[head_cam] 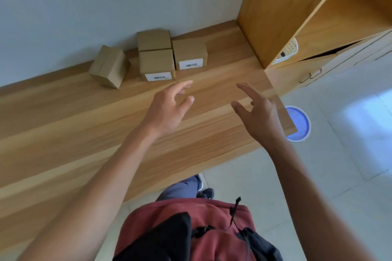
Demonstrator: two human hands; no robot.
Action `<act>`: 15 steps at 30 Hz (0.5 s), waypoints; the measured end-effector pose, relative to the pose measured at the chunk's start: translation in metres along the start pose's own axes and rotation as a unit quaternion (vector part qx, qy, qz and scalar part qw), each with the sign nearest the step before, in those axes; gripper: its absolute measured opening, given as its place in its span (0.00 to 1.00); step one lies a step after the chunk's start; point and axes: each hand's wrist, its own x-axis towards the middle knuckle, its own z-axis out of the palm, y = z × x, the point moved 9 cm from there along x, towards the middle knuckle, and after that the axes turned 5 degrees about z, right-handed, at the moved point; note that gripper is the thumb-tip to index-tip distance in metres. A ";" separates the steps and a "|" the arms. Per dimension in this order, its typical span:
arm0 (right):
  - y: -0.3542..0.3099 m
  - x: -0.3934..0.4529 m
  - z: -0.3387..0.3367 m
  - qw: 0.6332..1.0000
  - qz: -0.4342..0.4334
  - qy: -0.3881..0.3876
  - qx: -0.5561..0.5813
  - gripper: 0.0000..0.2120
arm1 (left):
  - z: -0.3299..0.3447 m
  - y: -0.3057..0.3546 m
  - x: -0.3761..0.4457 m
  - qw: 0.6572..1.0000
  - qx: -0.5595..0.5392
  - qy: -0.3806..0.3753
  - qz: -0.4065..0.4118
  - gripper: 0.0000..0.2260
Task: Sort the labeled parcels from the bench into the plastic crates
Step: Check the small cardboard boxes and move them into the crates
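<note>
Four parcels still sit on the desk (106,125), bunched at the back by the wall, so sorting looks far from finished — how many went before, can't tell. The labeled front box (157,63) faces out with its barcode sticker showing; the right box (189,52) touches it on the right side, also w/ a barcode label; a back box (153,39) sits just behind the front one, no label visible from here; and a tilted box (108,65) lies skewed just to the left, apart from the rest, label side hidden. Only a bit of a white perforated crate (291,48) peeks out in the shelf unit at right — contents can't be seen. Left hand (167,110) hovers above the desk near the front box, fingers spread and relaxed, holding nothing, touching nothing. Right hand (257,115) is likewise empty — fingers loosely splayed, over the desk's right end. Looks like both are set to take a parcel; none is gripped yet.
</note>
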 end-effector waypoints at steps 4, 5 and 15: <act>-0.010 0.044 0.016 0.999 -0.001 -0.038 -0.037 0.24 | -0.016 -0.025 0.036 0.999 -0.018 0.036 -0.026 0.21; -0.012 0.055 0.019 0.998 -0.001 -0.044 -0.042 0.24 | -0.019 -0.030 0.046 0.998 -0.021 0.042 -0.033 0.21; -0.013 0.145 0.057 0.994 0.010 -0.089 -0.055 0.24 | -0.017 -0.066 0.126 0.995 -0.015 0.028 -0.098 0.25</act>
